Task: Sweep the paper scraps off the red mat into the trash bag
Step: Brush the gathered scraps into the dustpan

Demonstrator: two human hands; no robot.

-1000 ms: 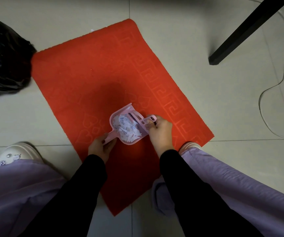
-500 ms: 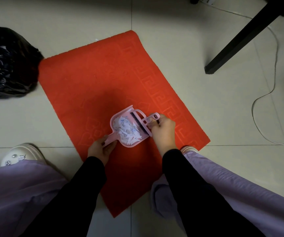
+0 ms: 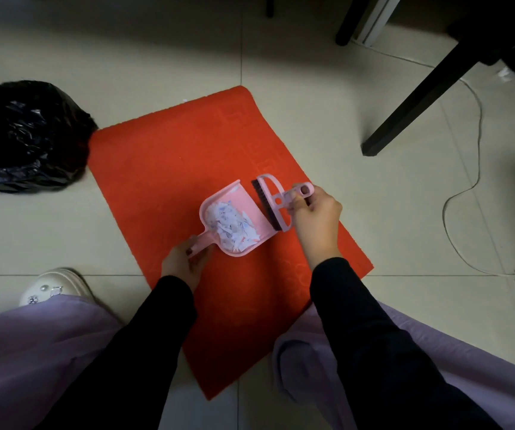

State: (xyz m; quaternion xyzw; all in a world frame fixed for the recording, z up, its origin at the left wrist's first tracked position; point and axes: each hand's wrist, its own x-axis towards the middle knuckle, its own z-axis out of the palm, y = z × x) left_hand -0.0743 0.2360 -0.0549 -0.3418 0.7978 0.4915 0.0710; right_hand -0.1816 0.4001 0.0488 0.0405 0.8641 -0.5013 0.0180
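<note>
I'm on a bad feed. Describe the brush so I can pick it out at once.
Find the red mat in the middle of the tiled floor. Near its right edge, the right hand holds the brush by its looped handle, just right of the pink dustpan full of paper scraps. It is pink like the pan, but carries a dark bristle strip.

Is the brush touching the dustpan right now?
Cannot tell. In the head view the brush bristles run right along the dustpan's open lip, with no clear gap or contact visible.
</note>
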